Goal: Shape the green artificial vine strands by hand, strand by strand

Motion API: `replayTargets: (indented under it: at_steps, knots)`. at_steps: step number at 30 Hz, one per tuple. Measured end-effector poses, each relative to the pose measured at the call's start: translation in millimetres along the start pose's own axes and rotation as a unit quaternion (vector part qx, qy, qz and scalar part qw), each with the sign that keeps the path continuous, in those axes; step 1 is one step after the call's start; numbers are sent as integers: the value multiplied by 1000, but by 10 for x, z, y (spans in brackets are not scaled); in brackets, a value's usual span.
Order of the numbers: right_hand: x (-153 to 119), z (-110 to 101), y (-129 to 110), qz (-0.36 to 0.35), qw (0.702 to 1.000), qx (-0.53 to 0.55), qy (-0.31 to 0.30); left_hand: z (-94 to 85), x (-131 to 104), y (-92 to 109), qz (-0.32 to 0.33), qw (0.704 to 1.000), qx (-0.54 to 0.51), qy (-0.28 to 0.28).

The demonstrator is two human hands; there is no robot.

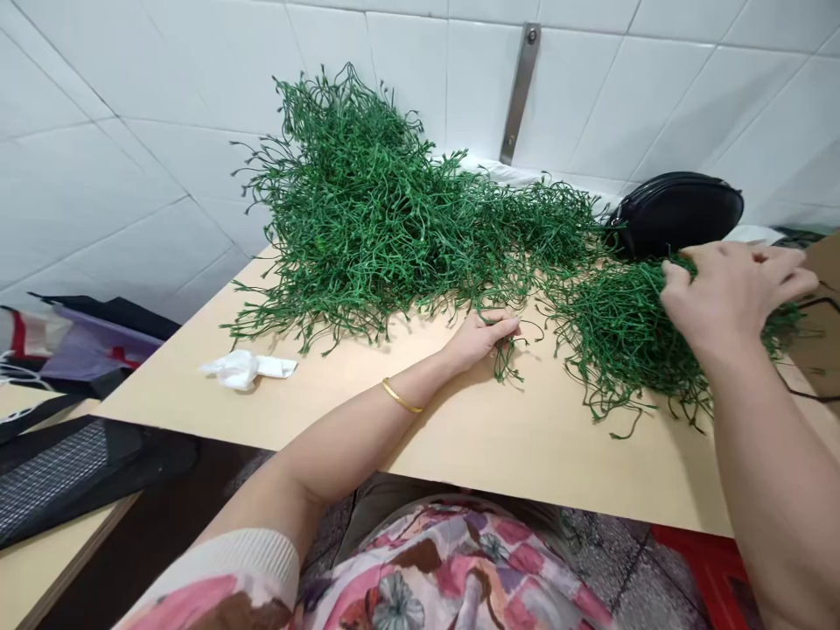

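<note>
Centrally, a big heap of green plastic sprigs (pixel 387 210) covers the back of the tan bench (pixel 512 437) and leans up against the white tiled wall (pixel 131 131). All places below are taken from that heap.

Left hand (pixel 479 337) — at the heap's near edge, resting on the bench, fingers pressed together in a pinching grip on a small sprig (pixel 507 354) that trails toward the bench's front. A gold bangle (pixel 402 396) sits on that wrist.

Right hand (pixel 728 293) — well to the right of the heap, raised over a smaller clump of sprigs (pixel 623 341), fingers curled into its top strands; whether the grip is closed on any of them cannot be told.

Behind the smaller clump, touching it, lies a black pouch (pixel 675 210). Left of the heap, near the bench's front edge, lies a crumpled white tissue (pixel 246 367). Above the heap, a metal bracket (pixel 520 87) is fixed to the wall.
</note>
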State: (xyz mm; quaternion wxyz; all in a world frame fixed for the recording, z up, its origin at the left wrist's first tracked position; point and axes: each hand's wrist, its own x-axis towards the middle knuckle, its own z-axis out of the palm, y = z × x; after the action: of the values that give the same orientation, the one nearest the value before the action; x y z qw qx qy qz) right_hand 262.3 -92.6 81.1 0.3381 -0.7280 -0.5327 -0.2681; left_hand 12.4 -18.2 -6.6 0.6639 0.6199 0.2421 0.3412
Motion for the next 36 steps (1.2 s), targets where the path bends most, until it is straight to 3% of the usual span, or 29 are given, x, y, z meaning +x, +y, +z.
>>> replayTargets:
  at_steps: [2,4,7,10,17,22,25,27,30,33,36]
  knots:
    - [-139,41,-180,-6,1000,2,-25,1,-5,2,-11,1000,-4,1]
    - [-282,87,-449,-26,992,95,-76,2,-6,4,-17,1000,-2,0]
    - [-491,206,-819,-38,935,297,-191,4,1,-9,-15,1000,14,-7]
    - [-665,371,-990,-47,893,360,-267,4,18,-46,2,1000,0,-26]
    - [-791,600,-879,-163,905,273,-282,-16,28,-60,17,999,14,-45]
    - [-819,559,-870,-203,937,141,-248,21,26,-51,9,998,49,-43]
    - [-820,487,-904,-240,942,72,-222,49,28,-52,52,990,130,-24]
    - [-794,436,-906,-249,936,92,-230,50,24,-36,88,979,186,-9]
    - [-728,377,-858,-203,895,259,-300,36,-4,29,64,984,155,-55]
    - [-688,351,-793,-81,809,457,-360,33,-48,133,-18,993,20,-114]
    - [-713,351,-782,36,734,571,-365,47,-82,234,-64,985,-74,-142]
